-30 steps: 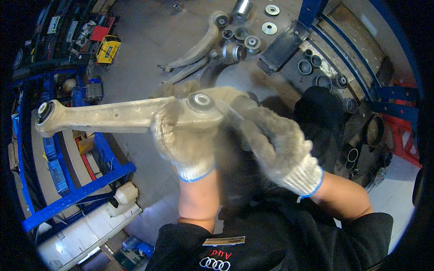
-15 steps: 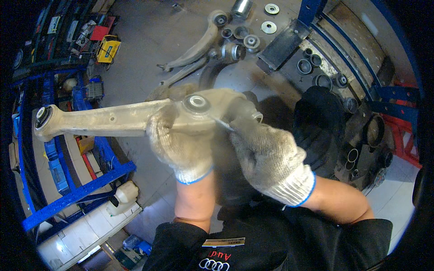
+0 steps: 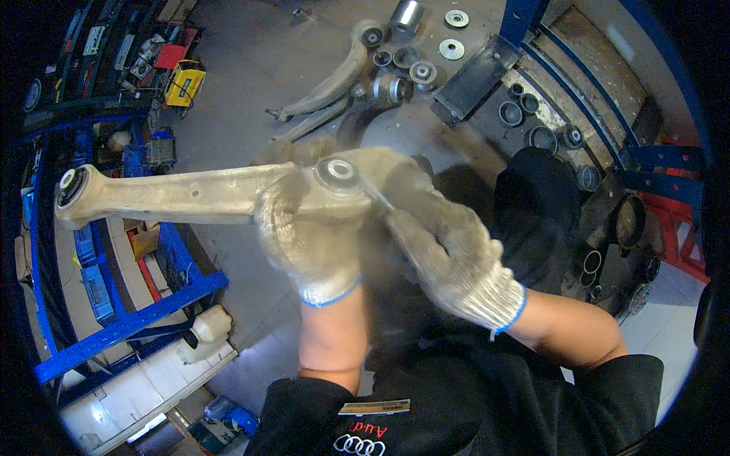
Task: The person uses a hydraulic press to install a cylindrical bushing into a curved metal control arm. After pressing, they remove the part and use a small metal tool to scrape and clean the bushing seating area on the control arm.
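Observation:
A dull metal suspension control arm [image 3: 182, 196] is held up in front of me, its narrow end pointing left. My left hand [image 3: 308, 239], in a dirty white knit glove, is closed around it from beneath near its broad part. A round bushing [image 3: 338, 173] with a pale metal centre sits there. In my right hand [image 3: 449, 247], gloved too, is a thin metal tool [image 3: 378, 196], whose tip meets the bushing's edge. The gloved fingers hide its handle, so its exact kind does not show. A second bushing [image 3: 69, 185] fills the narrow end.
More control arms [image 3: 327, 80] lie on the floor beyond, beside loose bushings [image 3: 423, 74] and a metal cylinder [image 3: 407, 15]. Rings [image 3: 511, 113] rest around a blue frame [image 3: 585, 83] at right. A blue rack [image 3: 137, 327] stands left, with a white jug [image 3: 211, 325].
My right hand has shifted slightly, and its wrist sits a little higher. The control arm has tilted slightly, with my left hand still gripping it. The tool remains against the bushing.

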Available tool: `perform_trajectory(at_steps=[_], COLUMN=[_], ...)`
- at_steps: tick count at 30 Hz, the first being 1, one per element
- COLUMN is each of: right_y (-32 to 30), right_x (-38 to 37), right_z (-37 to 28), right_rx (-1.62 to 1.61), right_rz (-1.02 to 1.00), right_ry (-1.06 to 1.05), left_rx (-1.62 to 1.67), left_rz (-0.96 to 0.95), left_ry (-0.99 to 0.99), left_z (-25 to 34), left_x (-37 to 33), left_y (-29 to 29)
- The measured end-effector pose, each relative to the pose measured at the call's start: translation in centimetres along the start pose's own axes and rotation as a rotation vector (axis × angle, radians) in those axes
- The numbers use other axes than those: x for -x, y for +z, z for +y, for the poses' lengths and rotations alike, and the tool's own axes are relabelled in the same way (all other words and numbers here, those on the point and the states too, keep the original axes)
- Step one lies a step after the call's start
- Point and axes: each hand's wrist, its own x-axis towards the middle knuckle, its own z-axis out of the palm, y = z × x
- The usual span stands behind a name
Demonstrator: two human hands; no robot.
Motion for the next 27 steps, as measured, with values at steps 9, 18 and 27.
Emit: perform_trajectory(at_steps=[9, 18, 27], right_y=[-3.1, -1.6, 3.0], right_x=[-0.7, -0.3, -0.1], right_z=[-0.7, -2.0, 0.5], right_rx=[0.353, 0.106, -0.268], right_rz=[-0.180, -0.154, 0.046], right_ry=[-0.259, 0.112, 0.074], left_rx=[0.961, 0.539, 0.516], left_rz=[-0.120, -0.052, -0.130], left_ry=[-0.539, -0.265, -0.244], left_z=[4.3, 2.5, 2.1], left_x=[0.4, -0.6, -0.2], left_y=[0.3, 0.1, -0.2])
